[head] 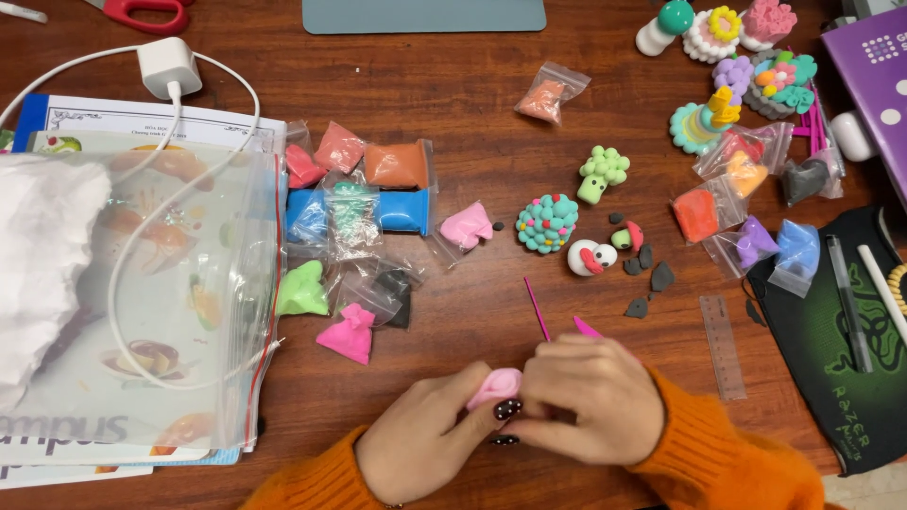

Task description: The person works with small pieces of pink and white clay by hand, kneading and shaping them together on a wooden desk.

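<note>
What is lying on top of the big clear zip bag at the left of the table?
A white charging cable loops across the clear zip bag, running up to a white charger block on the wood beyond it. Something white and crumpled sits inside; printed sheets below are mostly covered.

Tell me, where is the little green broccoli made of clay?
In the head view, the green clay broccoli stands right of centre on the wooden table, just above the teal bumpy ball.

Bagged clay colours (364, 222) mid-table; teal dotted ball (546, 224) nr broccoli figure (602, 173); charger w/ cable (169, 68) top left; clear ruler (722, 346) right.
</note>
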